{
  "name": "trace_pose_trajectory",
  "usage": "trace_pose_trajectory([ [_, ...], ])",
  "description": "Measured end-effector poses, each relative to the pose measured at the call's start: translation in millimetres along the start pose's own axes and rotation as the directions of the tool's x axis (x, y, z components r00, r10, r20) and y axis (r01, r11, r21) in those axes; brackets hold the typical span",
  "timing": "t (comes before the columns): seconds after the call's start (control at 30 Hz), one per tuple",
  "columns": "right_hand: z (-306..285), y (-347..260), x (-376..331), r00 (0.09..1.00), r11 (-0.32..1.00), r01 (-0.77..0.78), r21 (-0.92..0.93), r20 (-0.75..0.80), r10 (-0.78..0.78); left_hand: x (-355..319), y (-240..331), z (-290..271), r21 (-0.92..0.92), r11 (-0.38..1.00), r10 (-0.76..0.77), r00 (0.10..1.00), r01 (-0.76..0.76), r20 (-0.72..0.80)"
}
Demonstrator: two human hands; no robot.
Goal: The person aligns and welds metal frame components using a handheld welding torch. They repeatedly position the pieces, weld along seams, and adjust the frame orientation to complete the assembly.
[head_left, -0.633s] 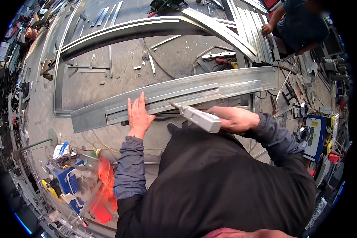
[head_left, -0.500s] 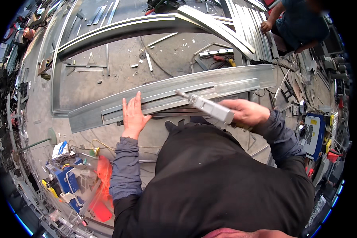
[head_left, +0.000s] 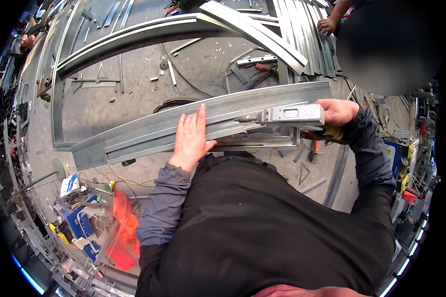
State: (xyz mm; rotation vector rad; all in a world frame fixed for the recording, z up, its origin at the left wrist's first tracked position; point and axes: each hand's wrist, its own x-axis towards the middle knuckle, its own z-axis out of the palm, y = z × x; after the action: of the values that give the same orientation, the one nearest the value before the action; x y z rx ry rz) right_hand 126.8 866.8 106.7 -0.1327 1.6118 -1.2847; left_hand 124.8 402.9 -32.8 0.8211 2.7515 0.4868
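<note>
Head view: right grip (head_left: 337,112) snug around grey power tool (head_left: 296,116), left grip (head_left: 190,140) flat, empty, atop metal channel (head_left: 143,144).

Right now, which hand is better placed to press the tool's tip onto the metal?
Probably the right hand: it holds the grey power tool, pointing left over the metal channel; the left hand is spread flat there.

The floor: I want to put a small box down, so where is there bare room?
Mostly bare floor shows inside the grey frame, between its left bar and the wide metal channel; a small scrap lies there. It's crowded lower left, with a blue case and orange sheeting.
</note>
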Motion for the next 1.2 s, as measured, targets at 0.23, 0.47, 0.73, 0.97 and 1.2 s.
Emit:
trace_pose_trajectory([
  [0.23, -56, -1, 56, 0.977, 0.998, -0.065, -0.020, 0.202, 0.068, 3, 10, 7, -0.128, 0.986, -0.106, 0.994, 0.105, 0.002],
  [0.47, -76, -13, 101, 0.881, 0.896, -0.369, 0.248, 0.401, 0.251, 1, 14, 7, -0.140, 0.983, -0.124, 0.992, 0.119, -0.028],
  [0.73, -98, -3, 127, 0.803, 0.876, -0.454, 0.164, 0.501, 0.323, 5, 19, 5, -0.120, 0.983, -0.142, 0.990, 0.139, -0.015],
  [0.97, -111, -2, 141, 0.763, 0.875, -0.463, 0.141, 0.566, 0.312, 9, 19, 1, -0.094, 0.985, -0.146, 0.989, 0.147, 0.018],
  [1.2, -111, 1, 140, 0.761, 0.862, -0.480, 0.161, 0.566, 0.318, 14, 24, -6, -0.008, 0.988, -0.157, 0.987, 0.157, 0.039],
])
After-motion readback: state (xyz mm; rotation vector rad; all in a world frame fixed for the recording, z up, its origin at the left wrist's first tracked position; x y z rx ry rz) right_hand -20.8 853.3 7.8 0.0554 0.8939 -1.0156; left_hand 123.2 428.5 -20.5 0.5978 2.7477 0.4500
